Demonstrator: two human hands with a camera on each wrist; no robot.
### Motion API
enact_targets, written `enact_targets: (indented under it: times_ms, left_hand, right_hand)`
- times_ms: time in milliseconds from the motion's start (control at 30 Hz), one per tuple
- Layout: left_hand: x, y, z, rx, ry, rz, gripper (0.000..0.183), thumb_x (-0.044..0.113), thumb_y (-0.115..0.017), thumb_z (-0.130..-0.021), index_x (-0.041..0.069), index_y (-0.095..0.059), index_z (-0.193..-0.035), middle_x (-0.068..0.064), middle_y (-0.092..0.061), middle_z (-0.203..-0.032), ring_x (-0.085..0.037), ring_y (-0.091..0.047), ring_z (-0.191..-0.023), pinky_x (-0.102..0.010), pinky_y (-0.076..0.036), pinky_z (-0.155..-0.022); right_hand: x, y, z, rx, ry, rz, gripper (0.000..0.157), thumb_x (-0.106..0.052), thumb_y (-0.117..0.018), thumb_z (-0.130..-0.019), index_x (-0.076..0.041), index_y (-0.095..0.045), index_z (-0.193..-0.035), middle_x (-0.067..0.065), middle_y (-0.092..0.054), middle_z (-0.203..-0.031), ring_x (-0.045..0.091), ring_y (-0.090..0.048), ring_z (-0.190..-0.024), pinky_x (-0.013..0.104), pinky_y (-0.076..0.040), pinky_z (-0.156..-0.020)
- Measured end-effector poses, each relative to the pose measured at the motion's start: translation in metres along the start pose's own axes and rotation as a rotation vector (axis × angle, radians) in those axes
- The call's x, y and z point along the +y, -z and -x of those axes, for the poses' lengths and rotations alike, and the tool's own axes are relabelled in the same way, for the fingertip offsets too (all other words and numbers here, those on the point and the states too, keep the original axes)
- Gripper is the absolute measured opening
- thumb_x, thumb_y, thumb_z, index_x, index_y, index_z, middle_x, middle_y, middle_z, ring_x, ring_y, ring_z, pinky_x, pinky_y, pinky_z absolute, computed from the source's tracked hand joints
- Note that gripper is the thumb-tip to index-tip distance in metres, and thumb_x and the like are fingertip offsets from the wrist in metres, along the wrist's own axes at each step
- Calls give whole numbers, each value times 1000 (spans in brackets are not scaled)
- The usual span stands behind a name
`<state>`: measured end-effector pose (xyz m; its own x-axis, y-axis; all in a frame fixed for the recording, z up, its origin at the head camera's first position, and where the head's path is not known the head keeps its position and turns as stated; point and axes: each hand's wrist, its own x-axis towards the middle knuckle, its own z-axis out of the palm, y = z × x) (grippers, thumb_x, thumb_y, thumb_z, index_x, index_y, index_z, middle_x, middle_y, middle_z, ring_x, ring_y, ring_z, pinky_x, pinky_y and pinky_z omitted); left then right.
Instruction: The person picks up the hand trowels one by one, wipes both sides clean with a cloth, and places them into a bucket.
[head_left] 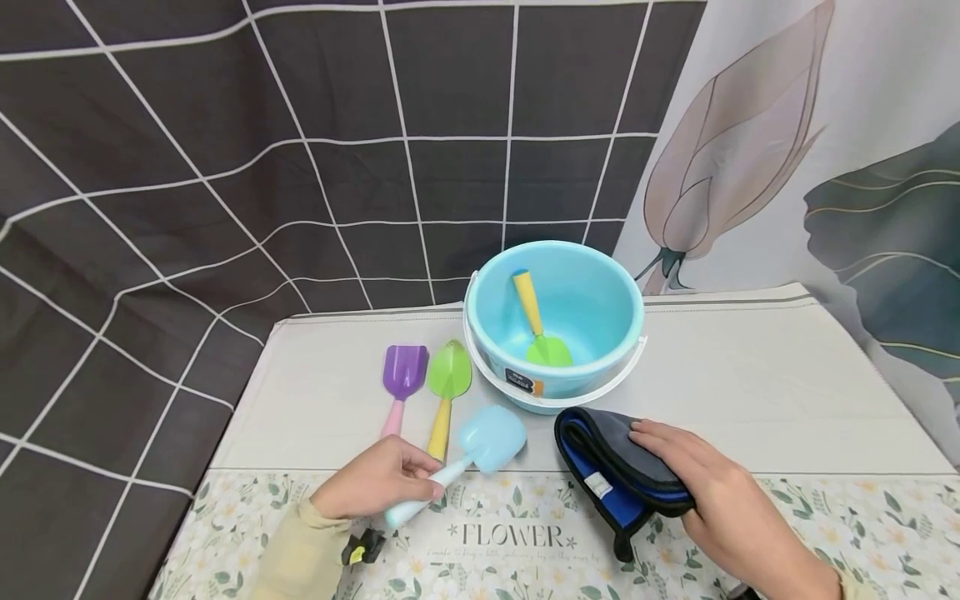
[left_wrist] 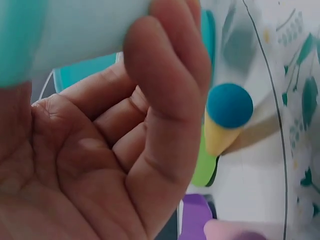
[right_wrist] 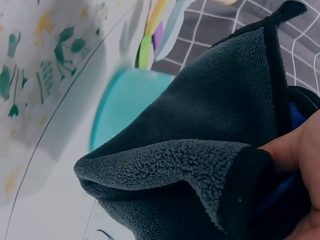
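Note:
My left hand (head_left: pixel 378 479) pinches the handle of a light blue toy shovel (head_left: pixel 492 437) between thumb and fingers, its blade pointing away to the right. In the left wrist view the pale handle (left_wrist: pixel 95 30) crosses the top, with the fingertips curled against it. A folded cloth (head_left: pixel 626 458), grey with a blue side and black edging, is in my right hand (head_left: pixel 723 492). The right wrist view shows the thumb tucked into the fold of the fuzzy cloth (right_wrist: pixel 215 95). Much of the right hand is out of that view.
Behind the hands stands a light blue bucket (head_left: pixel 555 387) with a white handle, holding a green and yellow trowel (head_left: pixel 531 308). Left of it lie a purple and pink shovel (head_left: pixel 405 371) and another green and yellow trowel (head_left: pixel 450 371). A flower-patterned mat (head_left: pixel 517 562) covers the table's front.

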<state>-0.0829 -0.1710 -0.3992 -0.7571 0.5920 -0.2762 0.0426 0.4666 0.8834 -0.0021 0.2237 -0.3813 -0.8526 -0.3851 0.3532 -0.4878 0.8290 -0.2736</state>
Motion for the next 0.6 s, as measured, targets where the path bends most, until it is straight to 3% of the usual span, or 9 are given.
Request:
enact_targets:
  times_ms: [100,167,267,400,500,600]
  left_hand:
    - [3,-3,-4,-18,-5,-43,25,12,-77,-85,-2,-76,-106,-3,-74,-81,-8,-58,-62,-21,-51,-57]
    - [5,-5,-6,-30,-12,-71,23,12,-77,-85,0,-77,-104,-3,-73,-77,-6,-55,-59,-20,-48,-55]
    - [8,-9,-11,-44,-30,-88,22,10,-77,-85,0,-77,-104,-4,-72,-73,-5,-54,-57,-20,-47,-53]
    - [11,-13,-16,-45,-48,-123,20,10,-77,-85,3,-79,-103,0,-70,-69,-3,-49,-53,-18,-41,-48]
    - [13,-17,-20,-48,-57,-134,18,10,-77,-85,5,-80,-102,3,-68,-66,-2,-45,-52,-18,-37,-47]
    - [15,-20,-23,-53,-65,-122,18,10,-77,-85,4,-79,-102,3,-69,-67,-3,-49,-54,-18,-40,-49]
  right_hand:
    - [-3,-1,-2,-5,17,1,99,26,-57,-48,-13,-56,-139,4,-53,-144,28,-56,-123,27,-55,-80]
    - [-5,-1,-3,-1,26,-1,99,26,-57,-48,-12,-57,-139,4,-53,-144,28,-55,-124,28,-55,-79]
    - [-8,-2,-5,5,40,-6,99,27,-58,-48,-11,-57,-139,5,-53,-144,29,-55,-125,16,-49,-85]
    - [-12,-4,-8,13,58,-29,99,27,-61,-48,-11,-57,-139,6,-53,-145,30,-53,-127,3,-28,-102]
    - [-15,-5,-10,23,70,-56,100,28,-60,-49,-12,-56,-140,6,-52,-146,30,-52,-129,4,-16,-107]
    - [-18,-6,-12,43,90,-84,101,28,-59,-50,-13,-55,-142,6,-52,-146,31,-52,-130,5,-16,-109]
